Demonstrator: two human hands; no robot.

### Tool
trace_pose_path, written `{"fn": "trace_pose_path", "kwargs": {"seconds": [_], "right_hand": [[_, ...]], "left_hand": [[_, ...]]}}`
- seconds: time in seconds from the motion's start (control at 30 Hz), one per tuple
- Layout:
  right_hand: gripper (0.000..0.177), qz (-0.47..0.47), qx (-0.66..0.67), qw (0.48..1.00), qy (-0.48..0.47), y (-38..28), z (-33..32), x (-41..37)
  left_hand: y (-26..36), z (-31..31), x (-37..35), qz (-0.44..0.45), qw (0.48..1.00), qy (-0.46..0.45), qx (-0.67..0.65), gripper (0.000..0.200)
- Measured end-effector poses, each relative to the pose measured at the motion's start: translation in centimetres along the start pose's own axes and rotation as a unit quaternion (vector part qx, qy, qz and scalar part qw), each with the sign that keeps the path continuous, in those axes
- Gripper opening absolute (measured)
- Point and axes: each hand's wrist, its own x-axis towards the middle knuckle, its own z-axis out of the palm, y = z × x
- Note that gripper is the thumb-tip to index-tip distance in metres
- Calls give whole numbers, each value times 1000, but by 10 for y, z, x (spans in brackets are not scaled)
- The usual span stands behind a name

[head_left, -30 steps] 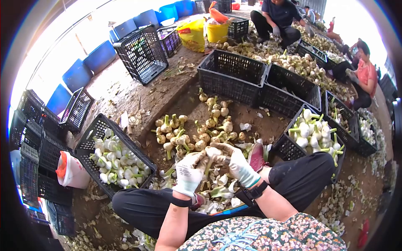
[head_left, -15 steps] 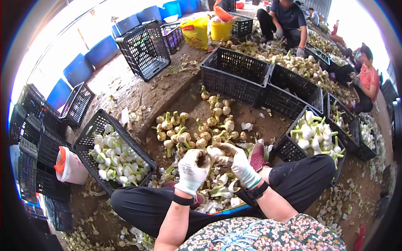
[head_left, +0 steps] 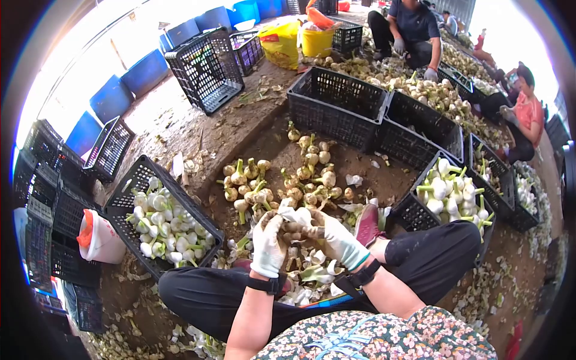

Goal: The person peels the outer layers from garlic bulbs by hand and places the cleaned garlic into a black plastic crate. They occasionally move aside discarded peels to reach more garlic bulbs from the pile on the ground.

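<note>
In white, soil-stained gloves, my left hand (head_left: 269, 242) and my right hand (head_left: 337, 239) meet in front of my crossed legs. Between their curled fingers is a white garlic bulb (head_left: 302, 216), partly covered by the fingers, with loose pale skin at its top. Just beyond lies a pile of unpeeled garlic (head_left: 293, 193) with brownish skins and green stems. Below the hands, shed garlic skins (head_left: 318, 273) are scattered on the ground.
A black crate (head_left: 205, 230) of clean garlic stands at left, another crate (head_left: 414, 211) of it at right. Two black crates (head_left: 336, 123) sit ahead. A white bucket (head_left: 103, 243) is far left. Co-workers (head_left: 414, 30) sit by a garlic heap (head_left: 429, 93) at the back.
My hands have drawn closer together around the bulb, and my right hand has shifted left. My left fingers have closed up, and white skin now shows above them.
</note>
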Motion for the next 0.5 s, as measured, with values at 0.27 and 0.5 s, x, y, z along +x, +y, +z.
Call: {"fn": "trace_pose_path", "kwargs": {"seconds": [0.27, 0.5], "right_hand": [[37, 58, 108, 991, 48, -3, -16, -10], [34, 80, -211, 962, 153, 2, -19, 26]], "left_hand": [[-5, -46, 29, 7, 935, 115, -337, 23], [-40, -60, 29, -65, 977, 39, 197, 77]]}}
